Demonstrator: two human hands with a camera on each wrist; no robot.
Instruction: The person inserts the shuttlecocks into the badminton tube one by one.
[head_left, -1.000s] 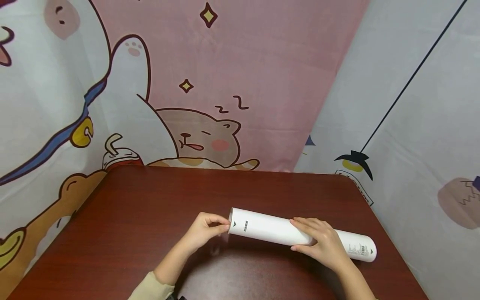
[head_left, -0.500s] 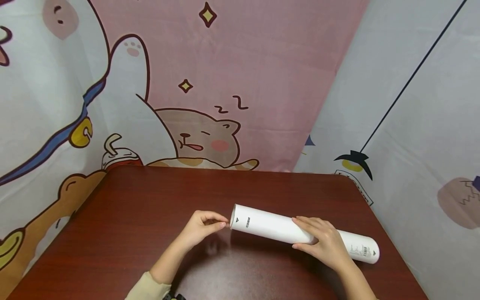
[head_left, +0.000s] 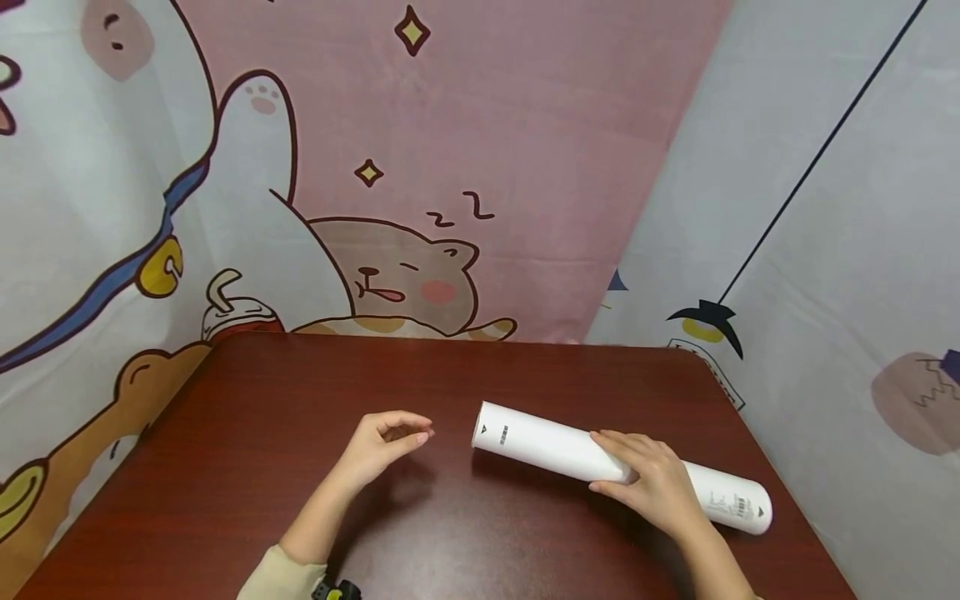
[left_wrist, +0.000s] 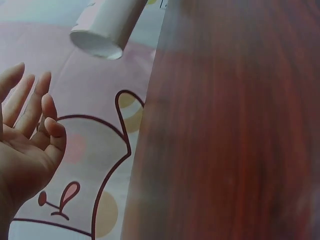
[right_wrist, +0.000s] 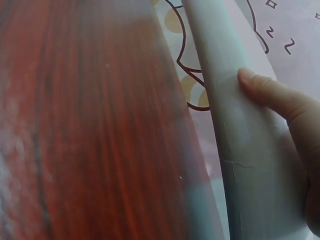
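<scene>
A long white tube [head_left: 543, 442] with small dark print slants across the right half of the table. My right hand [head_left: 652, 483] grips it round the middle from above, with the thumb [right_wrist: 270, 92] along its side in the right wrist view. Its left end is raised above the tabletop, while the right end lies low near the table. Left of the tube, my left hand [head_left: 382, 446] hovers with loosely bent fingers and nothing in them. In the left wrist view the tube's near end [left_wrist: 97, 45] shows a round, pale face beyond that hand [left_wrist: 30, 135].
The dark reddish-brown wooden table [head_left: 337, 383] has rounded far corners. A cartoon-printed cloth [head_left: 555, 167] hangs behind it and along both sides. A dark strap-like device [head_left: 336, 590] is on my left wrist, by the beige sleeve [head_left: 281, 575].
My left hand has come away from the tube's left end and moved left. The tube has shifted slightly right, its left end a little higher, still in my right hand's grip.
</scene>
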